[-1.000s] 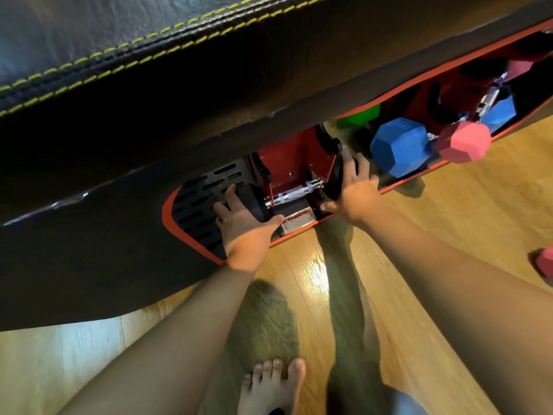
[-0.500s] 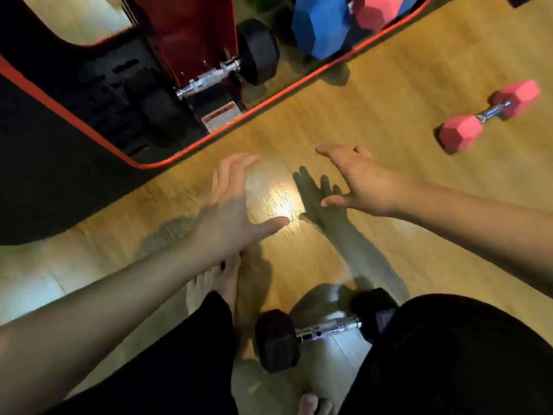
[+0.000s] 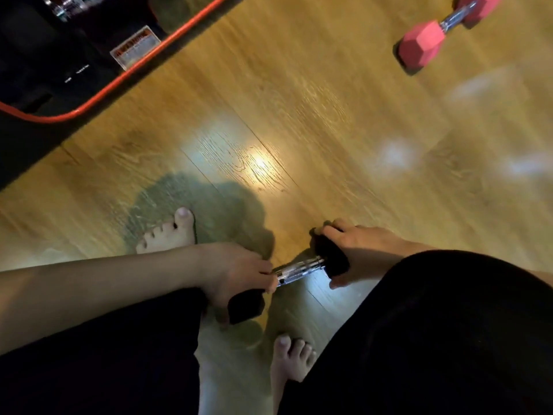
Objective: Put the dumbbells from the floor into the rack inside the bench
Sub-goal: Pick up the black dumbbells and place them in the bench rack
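Lying between two bare feet on the wooden floor, a black dumbbell is gripped at both ends. Its left head is clasped by the left hand, with the fingers curled over it, and its right head is held by the right hand, with the thumb below and the fingers above. The chrome handle is left bare between the two hands. Whether the black dumbbell is touching the floor cannot be told. Well beyond the black dumbbell and to its right, a pink dumbbell is seen lying on the floor. Beyond the black dumbbell to its left, the desk is seen, black with an orange edge and a warning label.
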The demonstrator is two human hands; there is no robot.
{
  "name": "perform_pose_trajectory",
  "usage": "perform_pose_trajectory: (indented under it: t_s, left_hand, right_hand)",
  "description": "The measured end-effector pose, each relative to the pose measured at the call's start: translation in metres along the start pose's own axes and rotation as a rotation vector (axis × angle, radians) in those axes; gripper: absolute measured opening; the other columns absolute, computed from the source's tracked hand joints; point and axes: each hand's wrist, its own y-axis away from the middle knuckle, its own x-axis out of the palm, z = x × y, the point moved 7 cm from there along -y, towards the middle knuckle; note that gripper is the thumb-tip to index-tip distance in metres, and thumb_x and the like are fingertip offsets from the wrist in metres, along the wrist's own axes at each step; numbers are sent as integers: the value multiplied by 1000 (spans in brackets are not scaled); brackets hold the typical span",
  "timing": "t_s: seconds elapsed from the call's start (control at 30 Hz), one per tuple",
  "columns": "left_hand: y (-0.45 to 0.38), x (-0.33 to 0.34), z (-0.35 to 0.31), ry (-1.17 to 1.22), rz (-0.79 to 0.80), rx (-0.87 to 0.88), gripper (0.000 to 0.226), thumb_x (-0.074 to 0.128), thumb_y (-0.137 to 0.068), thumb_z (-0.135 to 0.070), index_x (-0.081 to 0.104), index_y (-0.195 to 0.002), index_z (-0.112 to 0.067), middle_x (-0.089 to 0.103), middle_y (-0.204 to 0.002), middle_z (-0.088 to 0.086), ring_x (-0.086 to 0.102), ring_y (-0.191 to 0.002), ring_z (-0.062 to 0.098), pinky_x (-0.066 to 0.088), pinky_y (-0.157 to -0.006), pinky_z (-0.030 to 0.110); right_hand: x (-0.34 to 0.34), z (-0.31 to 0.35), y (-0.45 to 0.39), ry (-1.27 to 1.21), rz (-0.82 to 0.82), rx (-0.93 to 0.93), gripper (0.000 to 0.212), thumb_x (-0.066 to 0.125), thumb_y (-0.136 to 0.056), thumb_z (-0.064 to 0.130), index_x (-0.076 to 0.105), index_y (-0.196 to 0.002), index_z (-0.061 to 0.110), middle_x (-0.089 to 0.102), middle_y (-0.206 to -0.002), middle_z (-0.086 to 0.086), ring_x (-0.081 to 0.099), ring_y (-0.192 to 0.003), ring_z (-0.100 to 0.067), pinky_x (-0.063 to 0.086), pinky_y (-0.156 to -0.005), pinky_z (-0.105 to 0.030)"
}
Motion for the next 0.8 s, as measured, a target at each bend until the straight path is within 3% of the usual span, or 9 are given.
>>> perform_pose_trajectory:
  t_s: [0.13,0.3,0.4,0.57,0.67,0.8]
  left_hand:
    - [-3,4,-4,-51,48,5,83,80,-63,-53,36,-129,-30,44,-118,4,50,-97,29,51,-78,43]
    - [7,0,2,-14,58,-49,82,82,-61,-45,36,-128,-30,44,-117,7,48,-99,29,50,-78,42]
    - [21,-11,28,16,32,-129,83,81,-61,-51,33,-127,-32,41,-122,4,45,-105,26,47,-78,42]
    - [63,-63,91,-70,-62,-292,80,78,-59,-47,40,-128,-31,42,-124,-2,43,-111,21,49,-78,36]
    - [95,-106,129,-124,-141,-380,79,78,-55,-43,43,-125,-30,44,-118,-3,44,-106,21,51,-82,42]
    - [130,-143,169,-148,-226,-453,70,74,-54,-44,46,-117,-34,49,-112,-7,44,-100,17,48,-84,41]
  right_hand:
    - [-1,2,-1,-73,-32,-6,89,77,-66,53,29,-137,27,41,-122,6,50,-73,-13,25,-47,-15]
    - [-11,-8,-12,-169,-38,-45,88,74,-62,56,33,-135,30,43,-123,10,55,-85,-13,43,-57,-20]
    - [-38,-12,-24,-147,-79,-71,89,72,-62,59,34,-136,30,43,-116,12,55,-84,-13,41,-54,-19]
    - [-113,-30,-69,-168,-246,-65,88,67,-47,73,42,-121,33,47,-108,8,60,-95,-20,56,-76,-42]
    - [-170,-38,-99,-138,-336,-65,98,71,-50,66,36,-133,28,45,-116,5,58,-98,-22,55,-81,-45]
    - [-230,-39,-134,-167,-439,-75,94,80,-59,51,37,-137,22,44,-118,-1,56,-102,-25,52,-87,-44]
